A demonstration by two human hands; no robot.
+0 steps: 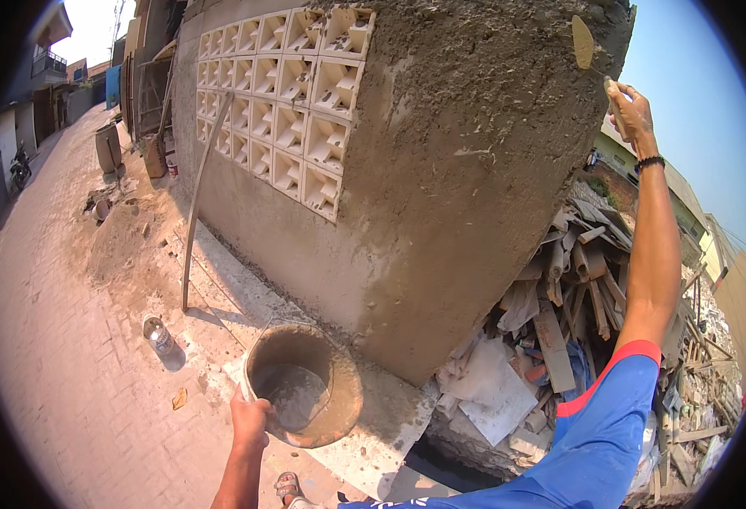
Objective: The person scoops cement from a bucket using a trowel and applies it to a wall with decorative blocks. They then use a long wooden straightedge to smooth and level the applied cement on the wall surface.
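Up at the top right, my right hand (632,114) is closed round the handle of a trowel (582,44). Its leaf-shaped blade, coated in grey mortar, is against or just in front of the upper right of the wall (466,161), which is covered in rough wet plaster. Low on the left, my left hand (250,420) grips the rim of a round bucket (349,392). The bucket is tilted toward me, with wet grey mortar (292,392) inside. A block of pale vent bricks (262,127) is set in the wall left of the fresh plaster.
A long wooden strip (195,212) leans on the wall. A plastic bottle (159,335) stands on the paving, near a sand heap (118,242). Broken boards and rubble (551,339) fill the right side, below the wall's edge. A drum (108,148) stands farther up the lane.
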